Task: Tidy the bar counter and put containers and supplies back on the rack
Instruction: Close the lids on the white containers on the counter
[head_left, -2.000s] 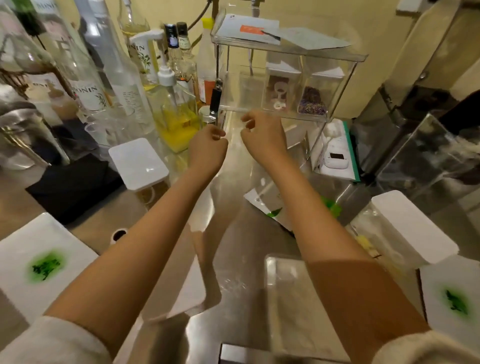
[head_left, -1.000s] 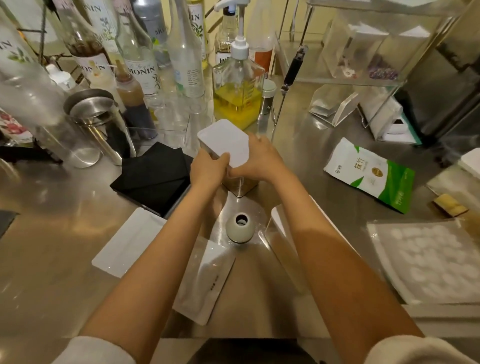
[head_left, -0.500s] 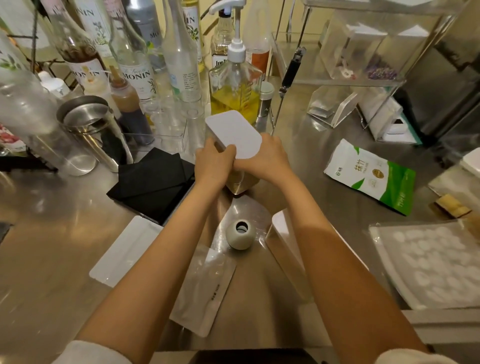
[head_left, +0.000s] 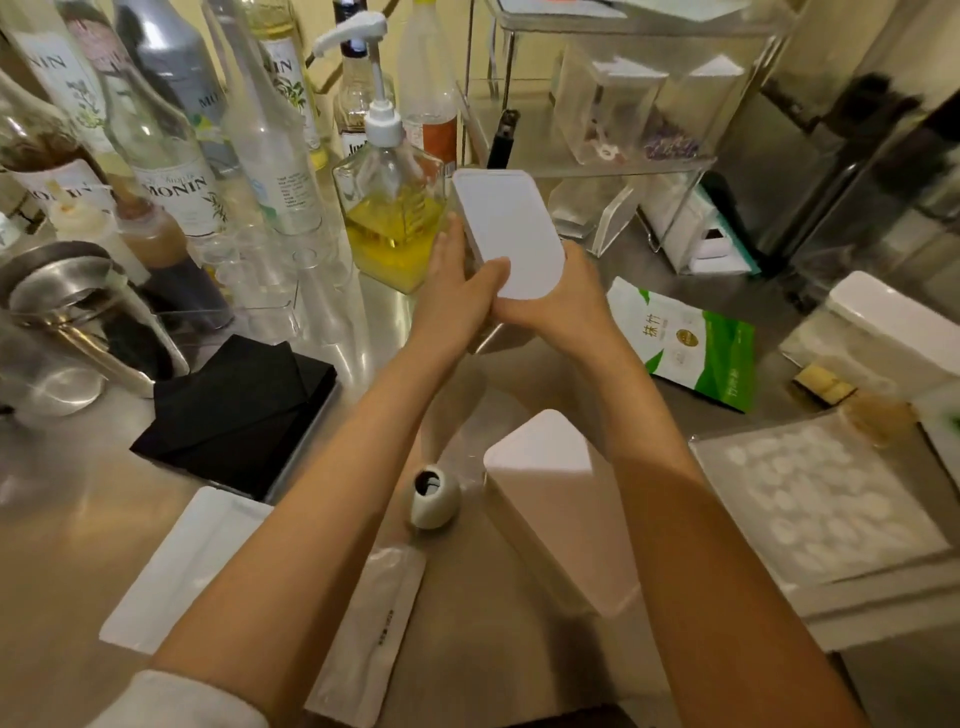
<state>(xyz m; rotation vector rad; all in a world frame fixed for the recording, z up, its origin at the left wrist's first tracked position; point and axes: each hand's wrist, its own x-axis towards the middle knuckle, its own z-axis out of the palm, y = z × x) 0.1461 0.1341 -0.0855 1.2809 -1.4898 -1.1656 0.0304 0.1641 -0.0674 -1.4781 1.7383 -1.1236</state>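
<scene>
Both hands hold one white-lidded container (head_left: 506, 234) above the steel desk (head_left: 62, 545), in front of the clear rack (head_left: 597, 130) and just beside the pump bottle (head_left: 389, 208) of yellow liquid. The left hand (head_left: 457, 280) grips its left side with the thumb lying across the near edge of the lid, and the right hand (head_left: 566, 301) wraps the near right side from below; the body of the container is mostly hidden behind the hands, so what it holds cannot be told. The container is tilted, its lid facing up and toward the camera. Behind and left of it stand tall syrup bottles (head_left: 171, 156), with a metal jug (head_left: 62, 306) further left. A stack of black napkins (head_left: 234, 410) lies on the desk left of the forearms. Nearer the camera, between the arms, sits a small round grey object (head_left: 434, 499), and just right of it a second white-lidded container (head_left: 556, 499). A flat white packet (head_left: 171, 571) and a long pale sachet (head_left: 374, 629) lie near the left forearm. To the right are a green and white pouch (head_left: 691, 348) and a clear tray (head_left: 810, 504) of pale rounds
</scene>
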